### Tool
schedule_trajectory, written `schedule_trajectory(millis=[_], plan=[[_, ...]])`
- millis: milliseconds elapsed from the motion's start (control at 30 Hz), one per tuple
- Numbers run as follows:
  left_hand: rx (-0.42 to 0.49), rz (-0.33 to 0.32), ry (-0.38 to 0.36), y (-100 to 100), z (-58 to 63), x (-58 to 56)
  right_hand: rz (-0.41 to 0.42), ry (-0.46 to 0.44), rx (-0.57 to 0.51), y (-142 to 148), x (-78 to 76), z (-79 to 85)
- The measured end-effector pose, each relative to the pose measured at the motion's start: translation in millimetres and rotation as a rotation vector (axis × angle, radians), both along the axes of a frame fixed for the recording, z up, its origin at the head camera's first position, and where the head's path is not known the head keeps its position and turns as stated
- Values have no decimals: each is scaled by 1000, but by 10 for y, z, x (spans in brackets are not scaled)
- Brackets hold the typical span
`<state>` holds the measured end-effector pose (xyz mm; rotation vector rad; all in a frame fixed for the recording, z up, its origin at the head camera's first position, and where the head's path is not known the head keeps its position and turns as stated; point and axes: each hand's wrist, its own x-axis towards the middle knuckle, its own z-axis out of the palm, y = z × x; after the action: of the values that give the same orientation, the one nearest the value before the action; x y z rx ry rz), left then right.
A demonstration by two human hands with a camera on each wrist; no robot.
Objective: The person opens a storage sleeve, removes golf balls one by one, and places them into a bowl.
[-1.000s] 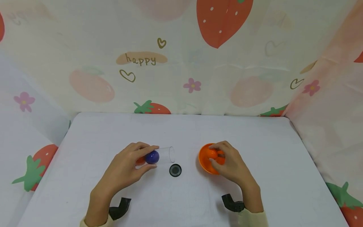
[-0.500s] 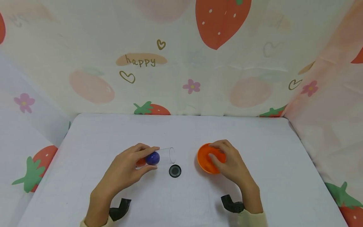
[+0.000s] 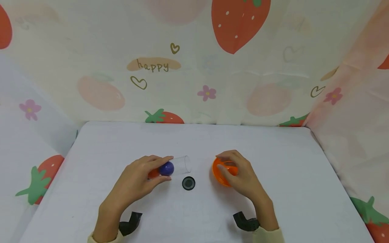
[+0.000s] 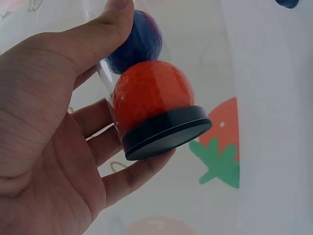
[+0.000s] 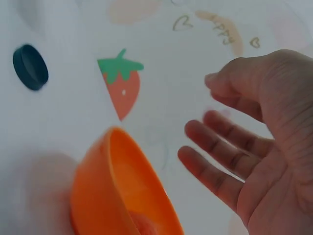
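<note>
A clear tube (image 3: 182,164) lies tilted in my left hand (image 3: 143,173), its rim pointing right. Fingers and thumb grip it around a blue ball (image 3: 166,168), behind which sits an orange ball (image 4: 154,90). A black cap (image 4: 168,129) closes the tube's end by the palm. Over an orange bowl (image 3: 216,175) hovers my right hand (image 3: 240,170), thumb and fingers spread with nothing between them. Part of an orange ball (image 5: 145,223) shows inside the bowl in the right wrist view; the hand hides much of the bowl from the head view.
A loose black cap (image 3: 188,183) lies on the white table (image 3: 194,216) between the two hands, just below the tube's rim. Behind the table hangs a strawberry-print cloth (image 3: 206,67). Black wrist mounts (image 3: 131,223) jut inward from both wrists.
A second ago an orange ball showed between my right thumb and fingers; now that gap holds none. The right hand has shifted slightly left over the bowl. My left hand keeps its grip.
</note>
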<state>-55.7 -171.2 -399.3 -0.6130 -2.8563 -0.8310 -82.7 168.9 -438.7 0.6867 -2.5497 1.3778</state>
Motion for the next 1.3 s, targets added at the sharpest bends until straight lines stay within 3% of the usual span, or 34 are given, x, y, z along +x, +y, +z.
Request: schedule_trajectory(millis=[300,633,900,1133,1300], plan=[[-11,-12,7,59,-9,-14,67,-48,-156,-152,27,-34],[-41,-24,83,66,-2,-16,126,-212,-226,-373,90,22],[-40,-47,152,114,-19,-33,129,-169,-320,-457,116,-21],[-19,-21,180,103,-28,-37,149,-207,-322,-493,109,-65],[-30,-24,245,108,-3,-53,166,-242,-321,-517,94,-58]])
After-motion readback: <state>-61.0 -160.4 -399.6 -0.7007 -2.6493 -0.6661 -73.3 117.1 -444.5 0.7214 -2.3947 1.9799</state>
